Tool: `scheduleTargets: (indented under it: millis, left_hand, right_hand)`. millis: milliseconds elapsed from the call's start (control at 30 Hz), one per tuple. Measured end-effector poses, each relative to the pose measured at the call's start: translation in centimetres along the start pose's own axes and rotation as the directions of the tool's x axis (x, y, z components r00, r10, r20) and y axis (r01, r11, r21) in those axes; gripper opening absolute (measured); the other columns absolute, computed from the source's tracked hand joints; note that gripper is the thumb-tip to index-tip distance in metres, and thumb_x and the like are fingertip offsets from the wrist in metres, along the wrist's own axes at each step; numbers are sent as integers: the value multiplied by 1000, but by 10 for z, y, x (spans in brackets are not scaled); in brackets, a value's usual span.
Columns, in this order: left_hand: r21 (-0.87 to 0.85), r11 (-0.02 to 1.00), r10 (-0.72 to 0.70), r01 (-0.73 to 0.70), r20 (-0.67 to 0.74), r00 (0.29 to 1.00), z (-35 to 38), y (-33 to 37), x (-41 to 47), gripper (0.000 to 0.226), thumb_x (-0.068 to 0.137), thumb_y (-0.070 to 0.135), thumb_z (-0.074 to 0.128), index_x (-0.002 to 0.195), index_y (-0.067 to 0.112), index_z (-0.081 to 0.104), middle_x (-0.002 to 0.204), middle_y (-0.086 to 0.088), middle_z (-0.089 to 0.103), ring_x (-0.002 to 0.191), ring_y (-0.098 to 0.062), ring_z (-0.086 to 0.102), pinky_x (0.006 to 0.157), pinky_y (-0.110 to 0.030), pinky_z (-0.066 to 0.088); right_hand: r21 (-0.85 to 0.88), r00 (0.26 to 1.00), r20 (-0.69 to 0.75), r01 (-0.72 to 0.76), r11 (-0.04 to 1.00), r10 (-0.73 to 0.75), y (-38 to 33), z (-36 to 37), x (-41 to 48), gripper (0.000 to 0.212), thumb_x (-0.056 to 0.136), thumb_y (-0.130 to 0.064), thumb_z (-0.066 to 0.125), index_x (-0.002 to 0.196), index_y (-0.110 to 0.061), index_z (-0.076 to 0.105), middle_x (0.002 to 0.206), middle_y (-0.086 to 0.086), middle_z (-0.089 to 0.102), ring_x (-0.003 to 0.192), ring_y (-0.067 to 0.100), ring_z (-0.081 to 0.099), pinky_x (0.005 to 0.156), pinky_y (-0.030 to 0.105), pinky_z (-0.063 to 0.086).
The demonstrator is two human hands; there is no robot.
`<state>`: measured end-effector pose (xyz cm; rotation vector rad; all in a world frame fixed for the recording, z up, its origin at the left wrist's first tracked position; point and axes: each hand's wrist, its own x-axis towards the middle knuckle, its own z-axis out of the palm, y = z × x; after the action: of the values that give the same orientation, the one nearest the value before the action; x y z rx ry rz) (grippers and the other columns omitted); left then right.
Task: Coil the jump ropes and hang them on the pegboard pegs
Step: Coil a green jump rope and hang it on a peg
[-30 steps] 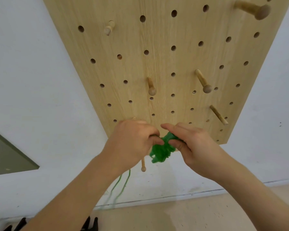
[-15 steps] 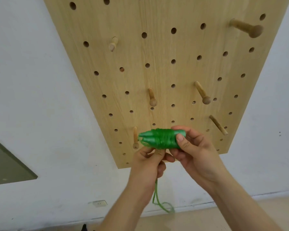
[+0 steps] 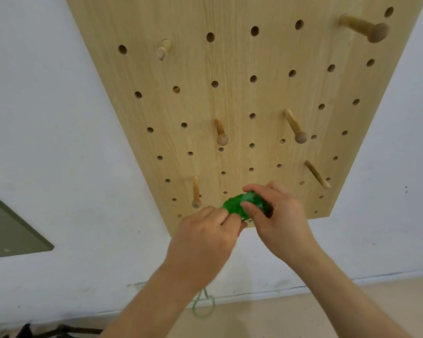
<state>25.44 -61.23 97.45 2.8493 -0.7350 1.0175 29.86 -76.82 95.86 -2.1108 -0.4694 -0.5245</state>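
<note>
While left hand [image 3: 205, 237] and right hand [image 3: 281, 220] clamp the wound green plastic jump rope [image 3: 238, 206], it seems light, springy; best pinched across its coils.

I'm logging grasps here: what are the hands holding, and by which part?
The right hand grips the coiled green jump rope by its right end; the left hand pinches its lower left edge.
</note>
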Motion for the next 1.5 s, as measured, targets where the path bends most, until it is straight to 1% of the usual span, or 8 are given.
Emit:
scheduleTargets:
  millis: [333, 467, 567, 767, 867, 1033, 1200, 1500]
  left_hand:
    - [-448, 852, -161, 271, 269, 950, -17, -28, 28, 17, 83, 40, 66, 86, 27, 77, 60, 10, 62, 59, -5, 54, 55, -22, 43]
    - [-689, 485, -292, 539, 453, 842, -22, -27, 37, 10, 72, 28, 77, 78, 21, 77, 70, -1, 72, 67, -16, 66, 69, -32, 55]
    - [-764, 236, -311, 601, 526, 791, -20, -27, 41, 20, 63, 31, 75, 69, 11, 75, 56, -6, 64, 52, -13, 57, 53, -23, 49]
    - [-626, -243, -149, 741, 779, 610, -6, -25, 39, 23, 83, 22, 67, 79, -1, 72, 74, -18, 65, 62, -26, 62, 60, -29, 49]
    - [-569, -384, -260, 727, 823, 506, 4, -13, 35, 39, 97, 5, 42, 66, 13, 65, 59, -7, 52, 43, -10, 41, 40, -18, 28]
    - [-745, 24, -543, 666, 550, 635, 16, 19, 18, 15, 93, 17, 58, 87, 16, 72, 60, -1, 62, 44, -8, 40, 46, -19, 34]
    - [-232, 896, -324, 378, 239, 915, 17, 27, -4, 8, 80, 29, 65, 73, 25, 67, 48, 6, 51, 41, -12, 46, 41, -23, 30]
    - [106, 994, -18, -6, 221, 975, -10, 6, 8, 17, 68, 19, 82, 71, 23, 65, 49, 6, 43, 38, -15, 41, 41, -20, 18]
  right_hand:
    - [48, 894, 410, 177, 983, -181, -8, -26, 12, 22, 97, -18, 52, 115, -19, 66, 79, -10, 58, 76, 5, 52, 66, 11, 37]
    - [260, 891, 445, -34, 965, -88, -14, -36, 13, 17, 95, -14, 57, 108, -19, 67, 75, -16, 63, 67, -1, 55, 62, 10, 42]
    - [522, 874, 484, -251, 815, -41, -17, -41, 14, 17, 91, -13, 59, 106, -11, 68, 82, -8, 66, 70, 0, 59, 63, 12, 47]
    - [738, 863, 505, -420, 528, -19, -2, -39, 12, 24, 75, -18, 80, 98, -15, 74, 85, 7, 68, 72, 17, 64, 63, 24, 53]
    - [828, 888, 459, -428, 362, 0, 4, -35, 14, 32, 68, -26, 81, 98, -14, 74, 88, 7, 67, 77, 19, 64, 67, 27, 56]
    - [863, 896, 298, -400, 310, 328, 7, -14, 12, 27, 72, -22, 75, 96, -11, 72, 80, 4, 64, 71, 20, 62, 68, 28, 54]
    - [580, 912, 71, -367, 727, 404, 15, -5, 7, 18, 84, -5, 71, 95, -20, 69, 64, -14, 63, 60, 14, 62, 63, 25, 53]
    - [123, 991, 37, -132, 984, 128, 13, -8, -2, 21, 85, -19, 72, 105, -23, 69, 84, -3, 59, 69, 7, 54, 61, 13, 43]
